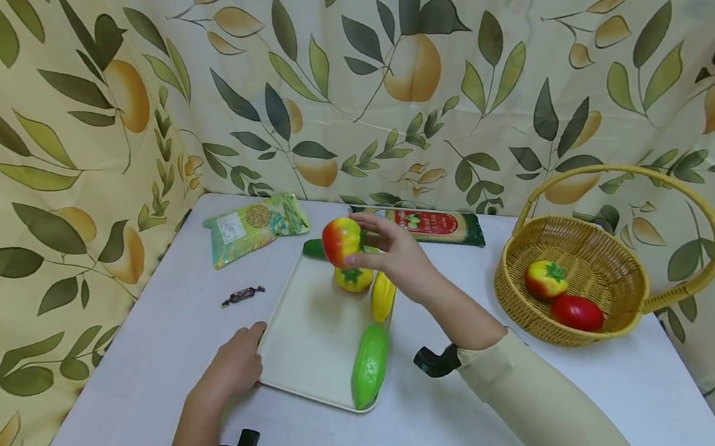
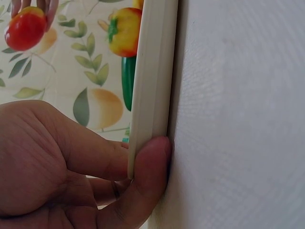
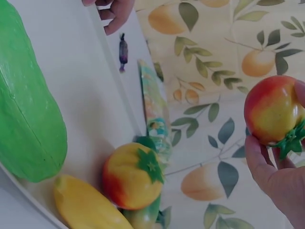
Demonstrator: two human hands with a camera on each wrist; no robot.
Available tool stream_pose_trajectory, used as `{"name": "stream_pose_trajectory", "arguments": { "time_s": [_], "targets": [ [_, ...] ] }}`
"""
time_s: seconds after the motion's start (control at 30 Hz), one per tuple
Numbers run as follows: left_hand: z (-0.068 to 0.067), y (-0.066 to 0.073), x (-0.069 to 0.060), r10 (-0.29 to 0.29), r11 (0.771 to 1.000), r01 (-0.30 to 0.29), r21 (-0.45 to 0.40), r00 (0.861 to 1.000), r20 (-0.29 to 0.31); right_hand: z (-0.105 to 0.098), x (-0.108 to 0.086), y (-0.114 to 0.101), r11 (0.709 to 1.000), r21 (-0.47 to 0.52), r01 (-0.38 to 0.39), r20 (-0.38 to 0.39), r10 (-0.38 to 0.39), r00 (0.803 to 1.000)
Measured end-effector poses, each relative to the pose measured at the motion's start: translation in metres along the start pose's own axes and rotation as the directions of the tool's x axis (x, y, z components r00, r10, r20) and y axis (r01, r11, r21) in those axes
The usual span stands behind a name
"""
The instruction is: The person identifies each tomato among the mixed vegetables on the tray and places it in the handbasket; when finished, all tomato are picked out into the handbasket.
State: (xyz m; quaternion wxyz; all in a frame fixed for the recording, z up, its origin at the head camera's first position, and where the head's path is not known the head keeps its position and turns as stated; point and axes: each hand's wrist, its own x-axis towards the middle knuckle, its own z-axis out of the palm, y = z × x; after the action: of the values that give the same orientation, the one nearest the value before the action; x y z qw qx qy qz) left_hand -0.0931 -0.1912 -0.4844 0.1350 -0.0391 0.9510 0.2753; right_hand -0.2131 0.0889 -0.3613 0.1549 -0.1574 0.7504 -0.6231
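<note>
My right hand (image 1: 396,255) holds a red-and-yellow toy tomato (image 1: 337,243) with a green leafy top above the far end of a cream tray (image 1: 310,340). My left hand (image 1: 233,360) grips the tray's near left edge; in the left wrist view the thumb and a finger pinch its rim (image 2: 155,86). On the tray lie a second toy tomato (image 3: 133,176), a yellow toy banana (image 1: 382,299) and a long bright-green toy vegetable (image 1: 371,368). A dark-green toy vegetable (image 1: 313,248) shows at the far left corner, partly hidden.
To the right stands a wicker basket (image 1: 511,306) with a tall handle, holding a red-yellow toy tomato (image 1: 541,282) and a red toy piece (image 1: 577,313). A green snack bag (image 1: 256,228), a wrapped candy (image 1: 243,297) and a long green-and-red package (image 1: 441,226) lie around the tray.
</note>
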Motion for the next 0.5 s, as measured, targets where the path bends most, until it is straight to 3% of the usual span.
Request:
{"name": "stream_pose_trajectory", "arguments": {
  "time_s": [0.5],
  "targets": [
    [0.000,-0.001,0.000,0.005,1.000,-0.005,-0.008,1.000,0.003,-0.012,-0.007,-0.001,1.000,0.004,0.026,-0.018,-0.026,1.000]
  ]
}}
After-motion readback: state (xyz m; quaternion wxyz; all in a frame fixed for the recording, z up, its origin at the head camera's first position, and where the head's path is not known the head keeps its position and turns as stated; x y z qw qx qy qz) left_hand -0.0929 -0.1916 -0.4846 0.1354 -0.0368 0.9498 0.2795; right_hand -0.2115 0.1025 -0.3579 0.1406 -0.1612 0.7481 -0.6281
